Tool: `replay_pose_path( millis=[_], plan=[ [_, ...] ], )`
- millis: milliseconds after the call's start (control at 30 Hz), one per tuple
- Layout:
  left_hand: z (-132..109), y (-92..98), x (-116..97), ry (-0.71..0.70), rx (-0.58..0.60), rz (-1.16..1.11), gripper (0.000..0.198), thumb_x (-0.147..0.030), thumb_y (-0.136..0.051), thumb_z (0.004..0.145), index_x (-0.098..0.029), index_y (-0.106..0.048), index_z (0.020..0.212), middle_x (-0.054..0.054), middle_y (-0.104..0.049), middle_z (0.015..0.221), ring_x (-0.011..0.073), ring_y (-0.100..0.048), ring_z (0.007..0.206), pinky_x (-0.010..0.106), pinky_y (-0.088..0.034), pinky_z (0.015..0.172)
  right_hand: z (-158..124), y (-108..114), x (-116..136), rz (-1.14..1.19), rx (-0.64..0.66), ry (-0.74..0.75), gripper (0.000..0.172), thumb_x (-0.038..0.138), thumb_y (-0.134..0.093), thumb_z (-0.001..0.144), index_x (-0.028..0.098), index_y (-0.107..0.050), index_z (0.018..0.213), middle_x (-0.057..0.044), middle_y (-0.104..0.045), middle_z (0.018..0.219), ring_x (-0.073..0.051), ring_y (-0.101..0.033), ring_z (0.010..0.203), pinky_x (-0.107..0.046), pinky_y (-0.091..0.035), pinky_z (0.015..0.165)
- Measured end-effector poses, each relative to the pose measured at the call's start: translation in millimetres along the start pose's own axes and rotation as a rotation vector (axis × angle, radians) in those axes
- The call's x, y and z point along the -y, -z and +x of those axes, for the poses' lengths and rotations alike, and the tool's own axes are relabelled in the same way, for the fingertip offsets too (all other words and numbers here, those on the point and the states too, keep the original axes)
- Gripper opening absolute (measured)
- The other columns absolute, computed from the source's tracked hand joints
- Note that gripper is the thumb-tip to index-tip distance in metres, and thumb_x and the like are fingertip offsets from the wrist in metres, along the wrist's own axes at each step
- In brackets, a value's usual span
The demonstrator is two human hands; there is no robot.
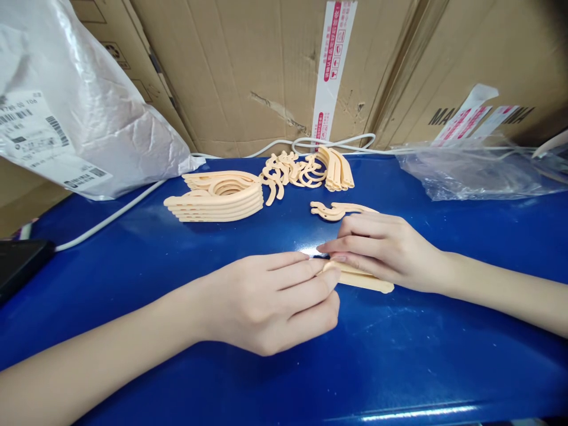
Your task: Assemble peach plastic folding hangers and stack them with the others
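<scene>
My left hand (270,302) pinches one end of a cream plastic hanger arm (366,282), low over the blue table. The fingers of my right hand (381,248) are closed at the same end, close to my left fingertips. They hide the joint and any small part there. Just behind my right hand lies another cream piece (332,212) with a curved, hook-like end, partly covered by the hand. Farther back sit a neat stack of folded cream hangers (217,207), a loose heap of small curved hooks (288,171) and several straight hanger arms (337,168).
Cardboard boxes (248,71) stand along the back edge of the blue table (222,378). A silvery mailing bag (102,124) leans at the left, above a black device (22,266). A white cable (119,213) runs behind. Clear plastic wrap (465,171) lies at the back right.
</scene>
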State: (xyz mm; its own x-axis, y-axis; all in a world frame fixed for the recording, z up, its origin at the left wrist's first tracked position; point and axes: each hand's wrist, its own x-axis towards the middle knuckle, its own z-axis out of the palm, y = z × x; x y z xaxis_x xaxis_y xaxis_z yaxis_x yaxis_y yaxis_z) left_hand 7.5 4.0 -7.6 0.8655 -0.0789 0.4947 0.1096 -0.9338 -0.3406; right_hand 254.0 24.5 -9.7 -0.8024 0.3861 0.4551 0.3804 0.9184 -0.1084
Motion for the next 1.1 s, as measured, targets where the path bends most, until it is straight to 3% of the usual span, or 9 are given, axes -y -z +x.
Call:
replay_pose_path(
  millis=[233,400,533,667,800,933,1100],
  plan=[
    [-3.5,0.3,-2.2,0.021,-0.017,-0.021,0.024,-0.012,-0.044,0.096,-0.012,-0.067,0.1,0.011,-0.07,0.12,0.0205,-0.066,0.112,0.034,-0.052,0.103,0.7,2.0,2.8,0.116,0.032,-0.002,0.028,0.024,-0.042,0.101,0.012,-0.065,0.089,-0.002,-0.055,0.073,-0.012,-0.049,0.066,-0.025,-0.041,0.062],
    [-5.7,3.1,-5.6,0.101,-0.006,0.034,0.033,-0.012,-0.035,0.1,-0.014,-0.067,0.11,0.006,-0.065,0.129,0.0199,-0.059,0.122,0.032,-0.053,0.094,-0.2,2.5,2.3,0.143,0.018,0.023,0.026,0.022,-0.04,0.1,0.012,-0.064,0.095,-0.003,-0.052,0.074,-0.012,-0.048,0.066,-0.025,-0.039,0.06],
    [-6.2,6.3,-7.3,0.216,-0.036,0.026,0.039,-0.013,-0.028,0.103,-0.014,-0.065,0.116,0.003,-0.063,0.131,0.0179,-0.058,0.123,0.031,-0.05,0.095,-1.7,0.6,2.4,0.117,-0.042,0.027,0.017,0.022,-0.05,0.096,0.016,-0.062,0.085,-0.001,-0.048,0.071,-0.011,-0.044,0.061,-0.025,-0.036,0.056],
    [-7.2,7.0,-4.5,0.236,-0.037,0.024,0.035,-0.013,-0.033,0.103,-0.014,-0.066,0.116,0.002,-0.064,0.131,0.0173,-0.059,0.123,0.03,-0.049,0.096,-2.8,-0.4,2.7,0.069,-0.072,0.02,0.013,0.024,-0.055,0.095,0.016,-0.063,0.088,0.0,-0.048,0.071,-0.011,-0.044,0.06,-0.024,-0.035,0.054],
    [-8.4,2.7,3.4,0.197,-0.056,0.035,0.024,-0.014,-0.05,0.097,-0.012,-0.066,0.115,0.005,-0.068,0.125,0.0198,-0.06,0.12,0.031,-0.052,0.097,-3.2,1.0,2.5,0.039,-0.09,-0.003,0.016,0.024,-0.053,0.096,0.016,-0.064,0.091,0.0,-0.051,0.073,-0.01,-0.046,0.061,-0.023,-0.036,0.054],
    [-4.1,0.4,10.1,0.218,-0.012,-0.026,0.023,-0.012,-0.05,0.095,-0.008,-0.066,0.11,0.013,-0.069,0.118,0.0251,-0.063,0.111,0.037,-0.055,0.095,-2.2,2.6,1.8,0.081,-0.053,-0.044,0.017,0.024,-0.05,0.098,0.015,-0.064,0.096,-0.002,-0.056,0.076,-0.011,-0.051,0.067,-0.024,-0.04,0.061],
    [1.0,0.6,11.6,0.318,0.061,-0.063,0.029,-0.015,-0.053,0.094,-0.004,-0.057,0.121,0.016,-0.064,0.121,0.0267,-0.06,0.114,0.04,-0.052,0.099,-0.3,4.0,1.2,0.115,-0.029,-0.12,0.018,0.024,-0.045,0.099,0.016,-0.059,0.092,-0.004,-0.059,0.08,-0.014,-0.055,0.075,-0.028,-0.045,0.072]
  ],
)
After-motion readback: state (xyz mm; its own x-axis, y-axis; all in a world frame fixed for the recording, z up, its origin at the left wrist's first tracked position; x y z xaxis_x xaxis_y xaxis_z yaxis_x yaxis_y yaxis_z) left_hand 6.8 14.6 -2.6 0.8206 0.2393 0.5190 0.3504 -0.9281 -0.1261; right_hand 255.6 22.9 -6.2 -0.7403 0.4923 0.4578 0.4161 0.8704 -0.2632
